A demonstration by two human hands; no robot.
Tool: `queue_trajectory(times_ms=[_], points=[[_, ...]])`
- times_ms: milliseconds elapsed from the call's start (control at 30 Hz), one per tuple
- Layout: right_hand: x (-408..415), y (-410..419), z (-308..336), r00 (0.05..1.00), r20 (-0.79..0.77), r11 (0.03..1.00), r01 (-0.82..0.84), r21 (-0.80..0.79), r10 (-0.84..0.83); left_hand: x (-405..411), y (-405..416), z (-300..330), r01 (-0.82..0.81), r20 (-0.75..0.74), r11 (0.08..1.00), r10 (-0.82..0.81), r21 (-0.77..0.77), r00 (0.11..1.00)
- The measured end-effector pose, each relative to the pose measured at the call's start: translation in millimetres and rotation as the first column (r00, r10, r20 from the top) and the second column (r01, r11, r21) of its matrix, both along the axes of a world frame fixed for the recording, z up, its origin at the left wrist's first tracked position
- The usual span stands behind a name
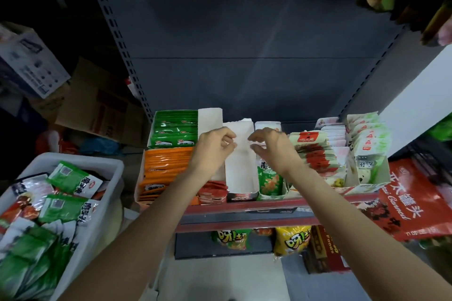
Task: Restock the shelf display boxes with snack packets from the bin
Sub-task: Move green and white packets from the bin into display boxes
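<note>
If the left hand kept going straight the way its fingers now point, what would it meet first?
Most likely the right hand. The left hand has its fingers curled toward the right, over the empty white display box, and the right hand's fingertips face it across a small gap. Relative depth is unclear.

shop | metal shelf (244, 203) | display boxes (241, 168) | stock bin (102, 178)

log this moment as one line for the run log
left hand: fingers curled, at empty white box | right hand: open above box, holds nothing | bin: full of packets, lower left
</note>
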State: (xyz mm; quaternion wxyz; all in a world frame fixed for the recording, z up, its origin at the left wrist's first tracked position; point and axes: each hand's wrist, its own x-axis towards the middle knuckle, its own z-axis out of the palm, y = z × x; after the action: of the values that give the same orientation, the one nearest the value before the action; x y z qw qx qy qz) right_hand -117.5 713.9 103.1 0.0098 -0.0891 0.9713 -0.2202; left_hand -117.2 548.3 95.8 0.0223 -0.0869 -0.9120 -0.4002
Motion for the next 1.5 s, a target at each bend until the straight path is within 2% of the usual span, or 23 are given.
queue_trajectory(times_ms=[100, 167, 300, 367, 500, 533, 700, 800, 867, 900, 967, 1067, 1133, 1200, 1267, 1333, 1400, 1500], points=[[11, -48, 10, 0.997, 0.075, 0.969, -0.016, -0.246, 0.035, 22, -50, 5, -0.151, -0.024, 0.988, 0.152, 0.025, 0.988], [18, -90, 12, 0.99, 0.093, 0.936, -0.068, -0.345, 0.106, 38, -95, 5, -0.266, -0.052, 0.964, 0.267, 0.017, 0.962], [28, -193, -2, 0.95, 0.138, 0.901, -0.212, -0.379, 0.281, 69, -203, -12, -0.461, -0.007, 0.887, 0.461, 0.022, 0.887], [34, -249, -14, 0.924, 0.179, 0.893, -0.255, -0.371, 0.338, 81, -259, -32, -0.507, 0.033, 0.862, 0.507, -0.005, 0.861], [42, -347, -51, 0.884, 0.302, 0.915, -0.266, -0.303, 0.357, 105, -357, -63, -0.553, 0.253, 0.826, 0.562, -0.114, 0.787], [41, -368, -62, 0.871, 0.343, 0.923, -0.261, -0.282, 0.351, 108, -378, -70, -0.53, 0.3, 0.834, 0.55, -0.151, 0.78], [31, -440, -103, 0.839, 0.499, 0.976, -0.185, -0.114, 0.217, 104, -459, -115, -0.337, 0.354, 0.875, 0.456, -0.348, 0.816], [28, -462, -122, 0.784, 0.597, 0.984, -0.165, -0.06, 0.168, 102, -480, -135, -0.051, 0.402, 0.912, 0.229, -0.406, 0.886], [29, -475, -135, 0.745, 0.649, 0.986, -0.154, -0.057, 0.154, 102, -489, -145, 0.112, 0.482, 0.906, 0.109, -0.407, 0.869], [30, -481, -141, 0.744, 0.654, 0.985, -0.172, -0.015, 0.14, 102, -491, -150, 0.165, 0.512, 0.898, 0.075, -0.407, 0.856], [33, -491, -152, 0.804, 0.59, 0.975, -0.185, 0.122, 0.078, 102, -493, -159, 0.194, 0.527, 0.888, 0.062, -0.416, 0.847], [33, -498, -162, 0.881, 0.474, 0.984, -0.077, 0.163, -0.01, 97, -489, -166, 0.027, 0.425, 0.942, 0.126, -0.336, 0.896], [27, -497, -163, 0.886, 0.462, 0.995, -0.07, 0.066, 0.032, 85, -483, -170, -0.092, 0.393, 0.977, 0.161, -0.19, 0.905], [20, -495, -158, 0.894, 0.44, 0.996, -0.089, -0.017, 0.087, 75, -478, -171, -0.215, 0.403, 0.974, 0.228, -0.079, 0.886], [11, -492, -153, 0.915, 0.392, 0.995, -0.096, -0.029, 0.1, 68, -478, -169, -0.329, 0.388, 0.939, 0.34, -0.096, 0.856], [4, -489, -152, 0.931, 0.364, 0.999, -0.032, -0.022, 0.038, 64, -483, -166, -0.4, 0.356, 0.904, 0.427, -0.15, 0.831], [-3, -487, -158, 0.9, 0.431, 0.995, 0.091, -0.049, -0.061, 63, -491, -166, -0.432, 0.335, 0.884, 0.467, -0.176, 0.819], [-11, -488, -164, 0.827, 0.559, 0.997, 0.077, 0.007, -0.068, 60, -499, -164, -0.434, 0.338, 0.891, 0.453, -0.135, 0.825]])
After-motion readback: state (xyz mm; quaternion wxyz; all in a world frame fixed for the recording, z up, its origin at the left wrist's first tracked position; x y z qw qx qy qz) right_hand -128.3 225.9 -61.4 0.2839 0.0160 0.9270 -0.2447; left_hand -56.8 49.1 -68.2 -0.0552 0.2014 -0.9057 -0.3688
